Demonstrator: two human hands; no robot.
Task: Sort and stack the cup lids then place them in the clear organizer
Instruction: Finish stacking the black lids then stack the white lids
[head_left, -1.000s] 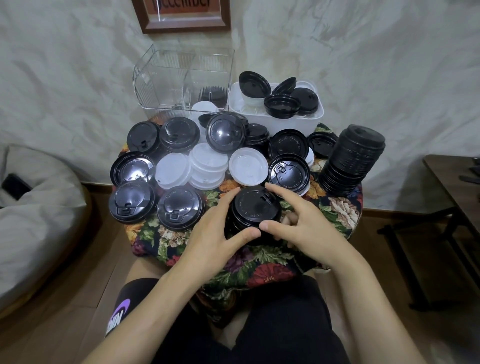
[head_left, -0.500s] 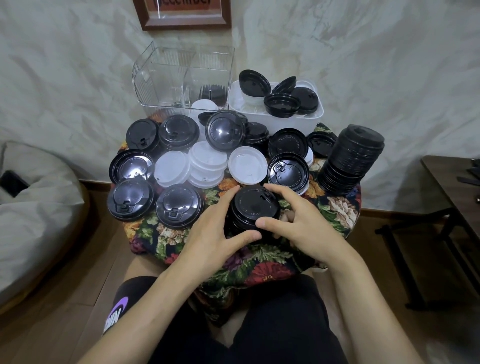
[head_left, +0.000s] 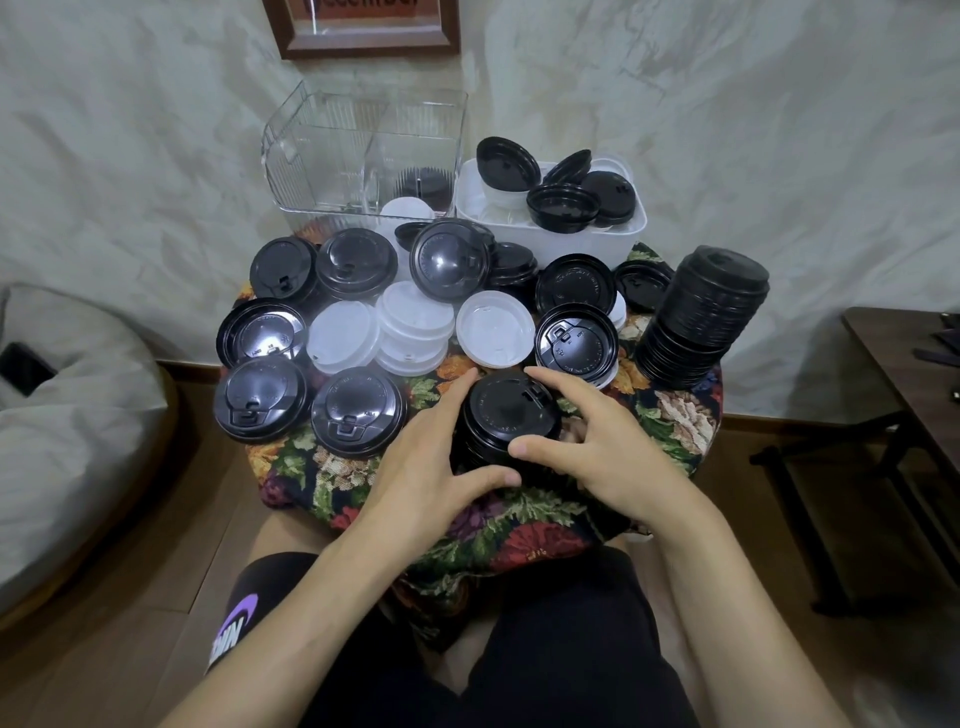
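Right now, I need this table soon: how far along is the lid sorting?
Done: a tall black stack stands at the right; some black lids sit in the clear organizer. In hand: left hand and right hand grip a second black stack. Left: loose lids across the table and in the white bin.

Lower layers of the stack of black lids (head_left: 506, 415) hidden behind the thumb of the left hand (head_left: 415, 467) and the fingers of the right hand (head_left: 613, 457); lid count indeterminable. Far beyond the fingertips, framed picture (head_left: 371, 48) cut by the top edge, lettering unreadable.

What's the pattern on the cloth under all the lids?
The cloth has colourful flowers on black; head view.
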